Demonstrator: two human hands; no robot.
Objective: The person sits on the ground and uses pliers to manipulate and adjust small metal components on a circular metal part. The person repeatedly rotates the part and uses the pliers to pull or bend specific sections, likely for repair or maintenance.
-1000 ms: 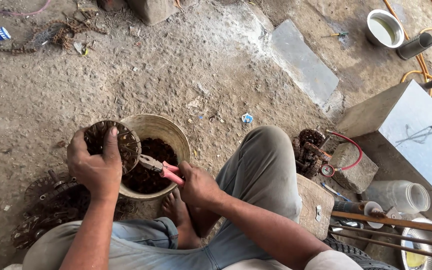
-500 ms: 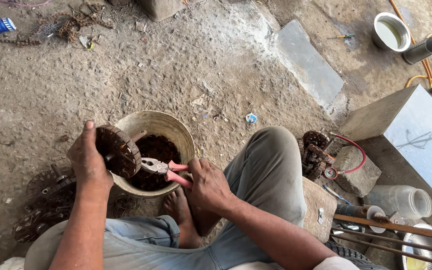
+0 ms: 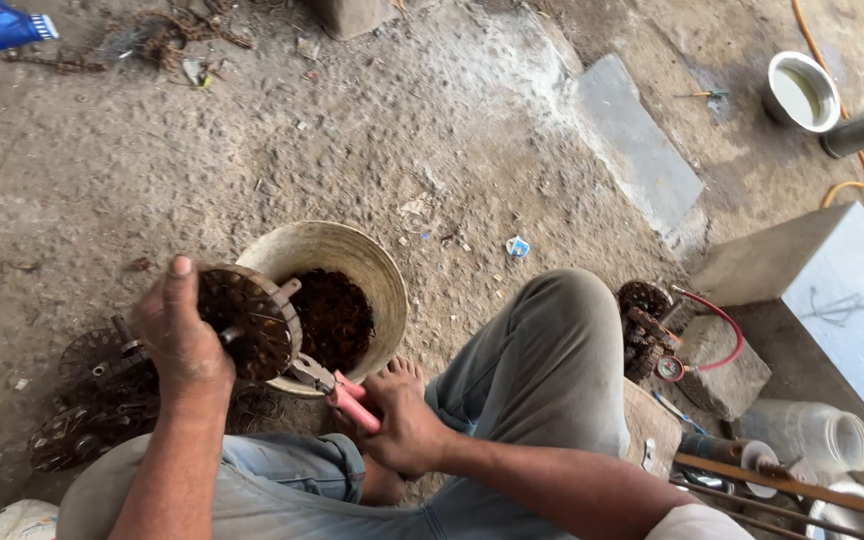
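the left hand [image 3: 180, 340] has its grip wrapped around a round, rusty metal rotor [image 3: 250, 322], thumb pointing up along the rim, fingers hidden behind the disc. the rotor stands on edge, tilted, its face turned toward the right hand, and it sits over the near left rim of a worn tan bucket [image 3: 362, 265]. a short shaft sticks out of the rotor's upper edge toward the bucket.

the right hand [image 3: 404, 425] has its grip pressed together around the pink handles of a pair of pliers [image 3: 337, 388]. the pliers' metal nose points up and left from that grip and meets the lower edge of the rotor; whether the nose bites anything there cannot be told. the two grips are near each other, the pliers bridging them.

inside the bucket, just beyond the pliers' nose, lies a dark mass of rusty scrap bits [image 3: 337, 318]. a bare foot [image 3: 397, 375] rests against the bucket's near wall, just above the right grip.

on the concrete floor [image 3: 152, 170], to the left of and below the left grip, lie more rusty rotors [image 3: 92, 400] in a loose heap. well to the right of the right grip, past the bent knee in grey trousers [image 3: 552, 360], sit another rusty part [image 3: 644, 330] with a red wire, a stone block and a clear plastic jar [image 3: 812, 435].
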